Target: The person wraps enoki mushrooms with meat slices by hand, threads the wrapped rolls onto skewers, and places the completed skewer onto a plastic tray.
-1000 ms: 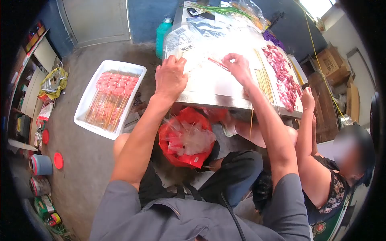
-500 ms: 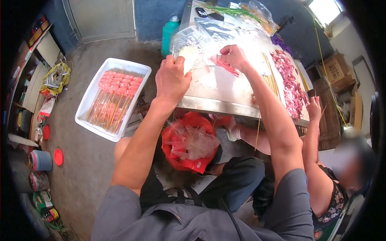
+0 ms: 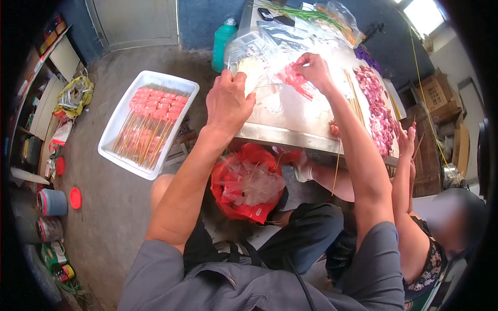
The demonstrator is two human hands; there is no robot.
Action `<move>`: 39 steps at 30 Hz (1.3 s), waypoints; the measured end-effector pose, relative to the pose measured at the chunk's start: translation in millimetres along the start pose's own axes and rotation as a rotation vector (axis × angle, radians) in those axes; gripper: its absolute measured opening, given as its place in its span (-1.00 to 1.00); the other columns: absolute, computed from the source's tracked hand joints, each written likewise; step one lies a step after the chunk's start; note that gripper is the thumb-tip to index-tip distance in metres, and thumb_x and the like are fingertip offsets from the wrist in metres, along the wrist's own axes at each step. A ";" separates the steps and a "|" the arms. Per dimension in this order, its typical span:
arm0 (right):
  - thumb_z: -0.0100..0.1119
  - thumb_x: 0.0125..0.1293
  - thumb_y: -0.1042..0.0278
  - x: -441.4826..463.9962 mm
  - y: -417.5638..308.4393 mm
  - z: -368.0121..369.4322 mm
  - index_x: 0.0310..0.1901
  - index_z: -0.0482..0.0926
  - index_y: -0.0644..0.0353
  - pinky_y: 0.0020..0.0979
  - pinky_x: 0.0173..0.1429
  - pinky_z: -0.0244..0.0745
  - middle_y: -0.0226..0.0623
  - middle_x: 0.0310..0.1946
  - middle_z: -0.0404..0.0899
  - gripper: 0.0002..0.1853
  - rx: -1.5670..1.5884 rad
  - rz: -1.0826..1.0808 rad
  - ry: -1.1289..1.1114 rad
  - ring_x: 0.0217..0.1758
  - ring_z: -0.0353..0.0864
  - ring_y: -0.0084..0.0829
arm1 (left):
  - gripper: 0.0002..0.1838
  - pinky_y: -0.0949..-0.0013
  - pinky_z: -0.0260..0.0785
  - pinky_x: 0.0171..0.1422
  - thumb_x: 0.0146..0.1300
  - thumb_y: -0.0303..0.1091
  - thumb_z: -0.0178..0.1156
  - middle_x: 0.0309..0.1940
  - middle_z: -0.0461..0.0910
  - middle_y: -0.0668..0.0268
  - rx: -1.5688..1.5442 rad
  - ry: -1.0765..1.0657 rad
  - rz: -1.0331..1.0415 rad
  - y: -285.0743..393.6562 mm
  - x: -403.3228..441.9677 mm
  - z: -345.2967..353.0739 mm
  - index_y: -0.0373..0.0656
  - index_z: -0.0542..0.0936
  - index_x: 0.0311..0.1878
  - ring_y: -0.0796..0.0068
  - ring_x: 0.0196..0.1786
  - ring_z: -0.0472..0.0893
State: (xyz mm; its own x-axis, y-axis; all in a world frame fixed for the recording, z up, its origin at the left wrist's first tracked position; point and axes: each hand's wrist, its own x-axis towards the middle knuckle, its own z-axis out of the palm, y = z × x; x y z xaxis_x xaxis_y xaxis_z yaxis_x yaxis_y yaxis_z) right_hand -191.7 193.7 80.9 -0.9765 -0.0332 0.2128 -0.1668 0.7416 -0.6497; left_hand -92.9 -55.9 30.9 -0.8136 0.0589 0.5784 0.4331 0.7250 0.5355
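Note:
My left hand (image 3: 228, 101) is closed at the table's near left side, its fingers curled down; what they hold is hidden. Just beyond it lies a pale, stringy bundle (image 3: 250, 72), washed out by glare, beside a clear printed plastic bag (image 3: 249, 44). My right hand (image 3: 315, 71) pinches the upper edge of thin pink meat slices (image 3: 296, 83) above the bright tabletop (image 3: 282, 116). Bamboo skewers (image 3: 354, 96) lie to the right of that hand. A white tray (image 3: 107, 140) on my left holds rows of skewered pink meat (image 3: 158, 103).
Cut raw meat (image 3: 374, 103) is heaped along the table's right side. A co-worker's raised hand (image 3: 407, 140) is near it. Below the table edge stands a red bag (image 3: 220, 189) with plastic scraps. A green bottle (image 3: 223, 44) stands by the far left corner.
My right hand has shifted slightly right, and the pink slices below it look more spread out. My left hand stays closed by the pale bundle. The co-worker's hand has opened more.

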 end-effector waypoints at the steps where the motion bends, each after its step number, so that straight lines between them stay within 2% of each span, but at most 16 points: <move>1: 0.37 0.13 0.45 -1.2 -1.3 -4.7 -0.34 0.65 0.24 -0.55 -0.35 0.49 -0.36 -0.50 0.64 -0.90 -0.002 0.002 0.001 -0.46 0.59 -0.61 | -0.63 0.03 0.47 0.01 0.09 -0.27 0.33 -0.16 0.52 0.05 -0.001 0.002 0.000 0.4 0.1 0.1 -0.22 0.60 -0.05 -0.03 -0.03 0.56; 3: 0.37 0.18 0.43 -5.1 0.3 -16.1 -0.34 0.63 0.26 -0.55 -0.28 0.53 -0.34 -0.48 0.65 -0.88 -0.067 -0.061 0.224 -0.42 0.61 -0.61 | -0.63 0.03 0.47 0.02 0.09 -0.26 0.34 -0.16 0.52 0.05 -0.006 -0.001 -0.002 0.7 0.4 1.0 -0.22 0.60 -0.05 -0.03 -0.03 0.56; 5: 0.37 0.22 0.42 -8.0 3.1 -27.7 -0.30 0.62 0.28 -0.53 -0.26 0.54 -0.34 -0.46 0.66 -0.86 -0.026 -0.081 0.278 -0.40 0.61 -0.63 | -0.63 0.04 0.47 0.02 0.09 -0.25 0.34 -0.16 0.52 0.05 -0.010 -0.002 -0.003 0.6 1.3 0.7 -0.22 0.60 -0.05 -0.03 -0.03 0.56; 7: 0.31 0.23 0.44 -18.6 -10.7 -38.1 -0.32 0.65 0.25 -0.53 -0.22 0.51 -0.36 -0.45 0.69 -0.92 0.191 -0.100 0.393 -0.39 0.63 -0.61 | -0.58 0.04 0.47 0.03 0.09 -0.21 0.35 -0.16 0.53 0.04 -0.009 -0.004 -0.018 0.6 1.6 -0.4 -0.23 0.58 -0.02 -0.02 -0.02 0.57; 8: 0.29 0.27 0.46 -31.1 -20.1 -36.2 -0.31 0.64 0.24 -0.53 -0.20 0.50 -0.37 -0.42 0.70 -0.95 0.353 -0.119 0.382 -0.35 0.61 -0.66 | -0.58 0.04 0.47 0.03 0.09 -0.21 0.35 -0.16 0.53 0.04 -0.012 -0.003 -0.015 0.2 1.6 -0.8 -0.23 0.58 -0.02 -0.02 -0.02 0.57; 13: 0.29 0.27 0.51 -111.7 -24.7 6.3 -0.27 0.64 0.23 -0.52 -0.16 0.52 -0.31 -0.32 0.74 -0.97 0.168 -0.074 0.173 -0.27 0.64 -0.63 | -0.45 0.03 0.47 0.04 0.05 -0.10 0.36 -0.15 0.55 0.03 0.191 -0.027 -0.019 3.6 1.8 -0.1 -0.25 0.54 0.04 -0.04 -0.04 0.58; 15: 0.29 0.26 0.52 -144.4 -28.3 19.5 -0.23 0.63 0.22 -0.51 -0.19 0.52 -0.36 -0.34 0.73 -0.94 0.321 -0.120 0.046 -0.30 0.63 -0.59 | -0.45 0.02 0.47 0.02 0.02 -0.09 0.38 -0.17 0.56 0.04 0.193 -0.027 -0.030 -3.4 4.4 6.8 -0.24 0.55 0.03 -0.04 -0.08 0.59; 17: 0.29 0.25 0.52 -168.2 -33.5 18.0 -0.21 0.63 0.23 -0.49 -0.22 0.51 -0.35 -0.35 0.71 -0.91 0.197 -0.210 0.028 -0.34 0.61 -0.58 | -0.44 0.01 0.48 0.00 -0.01 -0.09 0.39 -0.19 0.58 0.04 0.196 -0.024 -0.039 -11.7 7.7 8.5 -0.23 0.56 0.01 -0.04 -0.11 0.60; 19: 0.30 0.25 0.53 -183.0 -38.0 15.5 -0.18 0.63 0.23 -0.48 -0.24 0.51 -0.35 -0.37 0.70 -0.88 0.070 -0.298 0.012 -0.38 0.60 -0.56 | -0.44 -0.02 0.51 -0.04 -0.03 -0.14 0.38 -0.18 0.62 -0.06 0.059 -0.040 -0.110 -19.4 10.5 4.6 -0.27 0.56 0.03 -0.07 -0.15 0.64; 23: 0.29 0.31 0.48 -193.0 -47.2 11.0 -0.16 0.62 0.28 -0.54 -0.28 0.46 -0.40 -0.41 0.62 -0.89 0.221 -0.044 0.114 -0.41 0.55 -0.61 | -0.55 0.11 0.55 -0.09 0.08 -0.18 0.35 -0.23 0.68 0.02 -0.153 -0.085 -0.214 -36.5 18.7 -13.1 -0.27 0.59 -0.03 0.09 -0.21 0.70; 25: 0.29 0.32 0.47 -192.2 -55.6 14.5 -0.14 0.62 0.27 -0.52 -0.34 0.46 -0.35 -0.38 0.62 -0.88 0.330 0.071 0.130 -0.45 0.56 -0.60 | -0.65 0.30 0.57 -0.13 0.25 -0.18 0.28 -0.26 0.71 0.13 -0.823 -0.319 -0.641 -30.9 22.9 -33.8 -0.28 0.62 -0.07 0.28 -0.20 0.72; 26: 0.28 0.34 0.44 -187.8 -64.3 19.8 -0.15 0.61 0.27 -0.55 -0.37 0.42 -0.37 -0.40 0.61 -0.88 0.522 0.087 0.109 -0.47 0.53 -0.63 | -0.64 0.40 0.56 -0.13 0.37 -0.19 0.18 -0.16 0.71 0.15 -1.203 -0.241 -0.743 -17.7 15.6 -44.2 -0.33 0.59 0.00 0.41 -0.19 0.72; 27: 0.28 0.36 0.41 -184.4 -70.0 24.7 -0.16 0.61 0.27 -0.58 -0.39 0.39 -0.40 -0.41 0.60 -0.87 0.708 0.109 0.082 -0.49 0.49 -0.65 | -0.64 0.40 0.56 -0.13 0.37 -0.19 0.18 -0.16 0.71 0.15 -1.201 -0.234 -0.740 -19.5 14.6 -45.7 -0.33 0.59 0.00 0.41 -0.19 0.72; 29: 0.28 0.36 0.39 -177.9 -77.3 32.0 -0.16 0.61 0.28 -0.60 -0.41 0.37 -0.40 -0.41 0.61 -0.86 0.772 0.099 0.042 -0.50 0.47 -0.67 | -0.63 0.36 0.57 -0.09 0.39 -0.24 0.14 -0.13 0.70 0.11 -1.539 -0.369 -0.756 -24.5 12.3 -45.5 -0.35 0.54 0.09 0.35 -0.18 0.72; 33: 0.30 0.36 0.33 -166.7 -93.7 44.4 -0.18 0.61 0.29 -0.62 -0.45 0.30 -0.41 -0.43 0.59 -0.82 0.930 0.090 0.002 -0.56 0.38 -0.70 | -0.55 0.31 0.53 0.06 0.44 -0.17 0.07 -0.04 0.67 0.02 -1.631 -0.501 -0.651 -18.6 7.2 -50.0 -0.31 0.46 0.22 0.30 -0.08 0.70; 39: 0.34 0.33 0.32 -149.9 -106.8 44.9 -0.26 0.62 0.28 -0.59 -0.52 0.22 -0.39 -0.45 0.59 -0.81 1.085 0.231 0.014 -0.60 0.34 -0.69 | -0.53 0.26 0.56 0.11 0.39 -0.22 0.10 0.03 0.63 0.09 -1.567 -0.519 -0.500 -5.8 3.0 -55.5 -0.31 0.44 0.25 0.31 -0.01 0.69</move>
State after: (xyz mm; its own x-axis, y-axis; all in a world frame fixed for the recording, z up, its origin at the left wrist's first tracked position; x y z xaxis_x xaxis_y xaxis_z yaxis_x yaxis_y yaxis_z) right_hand -33.6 89.3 85.6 -0.9990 0.0432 0.0079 -0.0185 -0.2519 -0.9676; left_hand -76.4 -98.1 63.7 -0.8705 0.4803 0.1076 -0.2014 -0.5469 0.8126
